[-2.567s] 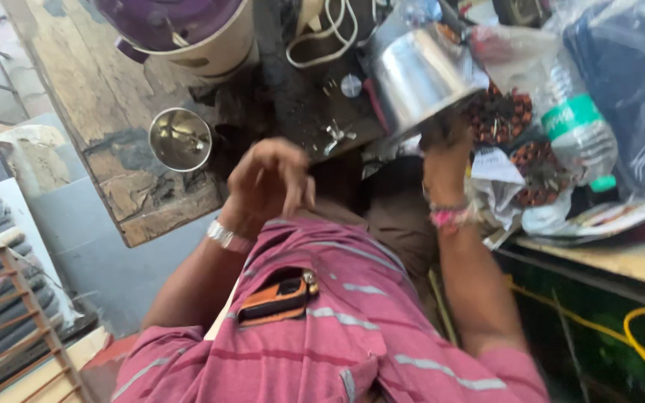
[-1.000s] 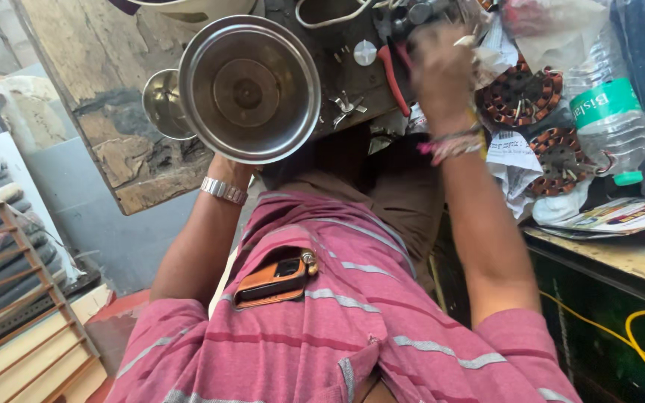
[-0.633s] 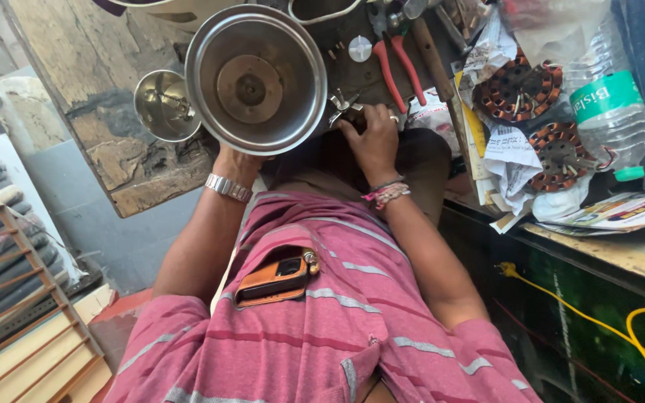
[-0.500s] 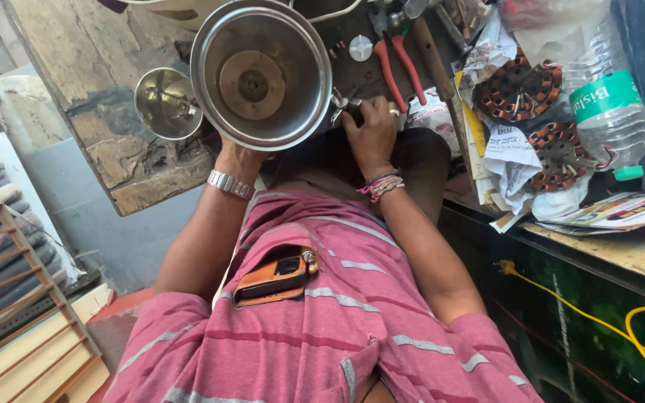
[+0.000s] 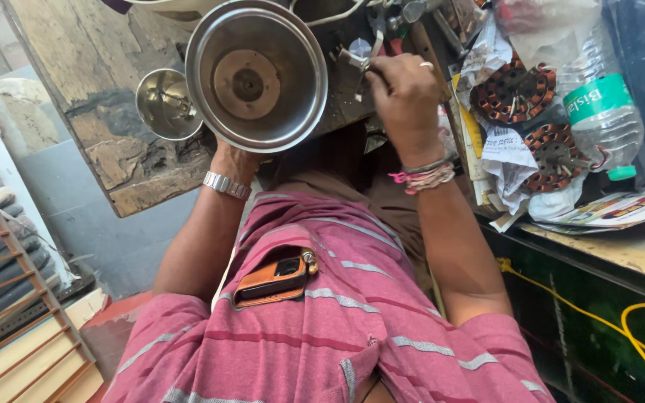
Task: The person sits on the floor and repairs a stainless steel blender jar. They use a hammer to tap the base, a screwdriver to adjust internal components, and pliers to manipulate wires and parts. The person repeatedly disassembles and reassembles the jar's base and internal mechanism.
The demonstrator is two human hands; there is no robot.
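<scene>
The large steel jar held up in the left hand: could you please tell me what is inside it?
Inside the steel jar, only a flat round metal disc with a dark hub at its centre shows on the bottom. The left hand grips from beneath; its fingers and the jar's underside are hidden.

From my remote feed: my left hand [image 5: 237, 160] props up a steel jar [image 5: 257, 75], its open mouth facing the camera, while my right hand [image 5: 404, 93] closes on a small metal part [image 5: 357, 61] at the cluttered bench [image 5: 636, 250] — copper-wound motor cores [image 5: 513, 93] and a plastic bottle [image 5: 599, 104] lie just beside.
</scene>
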